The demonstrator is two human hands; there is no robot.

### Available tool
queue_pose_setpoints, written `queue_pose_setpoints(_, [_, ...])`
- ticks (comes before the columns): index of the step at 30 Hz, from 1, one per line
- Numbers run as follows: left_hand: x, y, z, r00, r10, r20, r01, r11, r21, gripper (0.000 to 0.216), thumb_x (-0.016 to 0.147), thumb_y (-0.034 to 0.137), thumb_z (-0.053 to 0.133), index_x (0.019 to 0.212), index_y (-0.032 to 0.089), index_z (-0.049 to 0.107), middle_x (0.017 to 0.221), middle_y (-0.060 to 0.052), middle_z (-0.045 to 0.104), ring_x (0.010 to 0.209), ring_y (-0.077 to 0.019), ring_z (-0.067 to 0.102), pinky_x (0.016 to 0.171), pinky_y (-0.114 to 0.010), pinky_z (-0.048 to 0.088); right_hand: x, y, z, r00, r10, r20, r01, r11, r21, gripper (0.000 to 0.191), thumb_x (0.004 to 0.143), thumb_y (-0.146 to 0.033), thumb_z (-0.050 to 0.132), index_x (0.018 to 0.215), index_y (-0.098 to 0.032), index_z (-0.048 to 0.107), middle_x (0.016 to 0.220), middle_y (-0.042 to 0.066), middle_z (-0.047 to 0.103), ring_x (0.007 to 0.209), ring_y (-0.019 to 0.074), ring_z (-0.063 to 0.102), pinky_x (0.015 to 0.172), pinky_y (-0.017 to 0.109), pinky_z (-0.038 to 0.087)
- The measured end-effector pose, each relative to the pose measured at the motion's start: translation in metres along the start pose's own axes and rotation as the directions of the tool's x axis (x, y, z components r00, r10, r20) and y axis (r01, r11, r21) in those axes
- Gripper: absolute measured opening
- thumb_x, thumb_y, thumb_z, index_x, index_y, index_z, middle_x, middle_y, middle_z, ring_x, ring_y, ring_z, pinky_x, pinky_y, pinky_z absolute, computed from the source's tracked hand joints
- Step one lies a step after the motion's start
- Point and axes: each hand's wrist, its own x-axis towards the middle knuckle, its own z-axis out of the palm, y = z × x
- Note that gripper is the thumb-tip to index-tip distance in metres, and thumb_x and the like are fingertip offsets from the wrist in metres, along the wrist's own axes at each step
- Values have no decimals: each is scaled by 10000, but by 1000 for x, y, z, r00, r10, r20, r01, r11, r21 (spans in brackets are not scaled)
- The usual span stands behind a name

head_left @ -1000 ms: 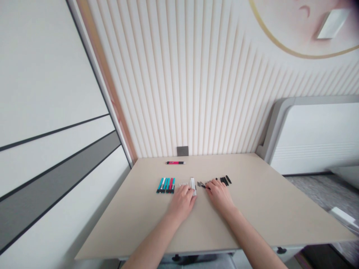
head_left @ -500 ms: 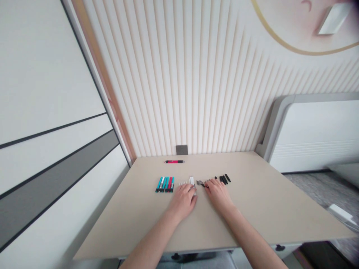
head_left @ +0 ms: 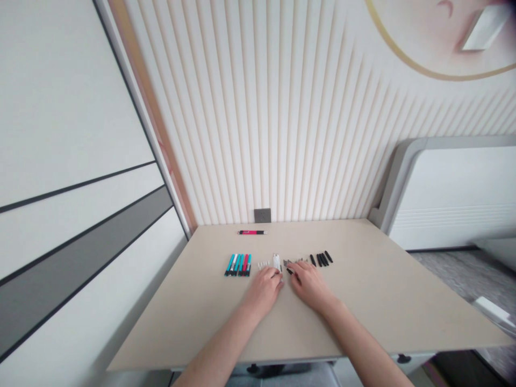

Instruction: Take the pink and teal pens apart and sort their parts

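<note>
Both my hands rest on a beige table [head_left: 382, 301] among pen parts laid in a row. My left hand [head_left: 264, 290] lies palm down, fingers curled, its fingertips at a bundle of white refills [head_left: 276, 262]. My right hand [head_left: 308, 284] pinches a small black pen part [head_left: 291, 272] between thumb and fingers, just right of the refills. Small grey springs or clips [head_left: 288, 263] lie beyond it. Several black pen caps [head_left: 321, 259] lie to the right.
Several teal and red pen barrels [head_left: 238, 265] lie side by side left of my hands, with small white bits [head_left: 263, 264] beside them. One assembled red pen [head_left: 252, 233] lies near the ribbed wall under a grey socket [head_left: 262, 215]. A white cabinet [head_left: 455, 193] stands at the right.
My right hand has drawn back toward me and leftward with the black part, uncovering the row of black caps. My left hand has barely shifted.
</note>
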Motion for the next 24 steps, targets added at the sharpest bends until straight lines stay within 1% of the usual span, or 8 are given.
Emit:
queue_pose_setpoints(3, [0,-1,2,1000,-7,-2,6,1000,-28,192,909,146,539,1045,193,667,1045,-75,644,1038,-226,586,950,-400,485,-1,-4,0,997,-56,56,58,998,-23,369,880,-121,450,1190,-242,609,967,50,633,975,185,577,899,282,377])
queue_pose_setpoints(5, [0,-2,3,1000,-13,-10,12,999,-36,192,906,141,543,1047,192,663,1056,-76,640,1046,-224,584,955,-398,484,-1,-6,1,995,-64,72,67,997,-40,378,885,-127,448,1209,-249,601,970,52,622,961,185,573,890,284,374])
queue_pose_setpoints(10, [0,-2,5,1000,-20,-19,20,999,-29,163,898,134,556,1009,186,664,1071,-73,637,1049,-223,579,964,-398,478,0,-9,3,995,-40,95,47,997,-68,343,886,-145,457,1161,-260,628,964,51,607,929,183,571,873,278,375])
queue_pose_setpoints(15, [0,-2,5,1000,-22,-9,21,999,-48,150,906,139,546,987,188,662,1056,-73,638,1044,-221,580,954,-401,482,4,-11,6,995,-15,101,26,993,-112,400,876,-143,460,1231,-269,595,981,57,618,951,190,578,879,275,374])
queue_pose_setpoints(18, [0,-3,7,999,-32,-8,32,998,-51,146,909,141,541,983,185,658,1038,-68,635,1027,-216,586,939,-390,493,7,-12,9,995,16,102,-1,989,-149,405,870,-140,462,1233,-264,594,993,64,624,956,194,586,879,277,373])
queue_pose_setpoints(24, [0,-5,10,998,-56,-23,55,997,-49,158,918,174,543,1024,184,659,1097,-81,621,1060,-223,585,960,-393,484,10,-14,10,994,43,96,-26,985,-169,389,871,-154,476,1231,-255,583,1004,70,625,957,199,589,881,285,369])
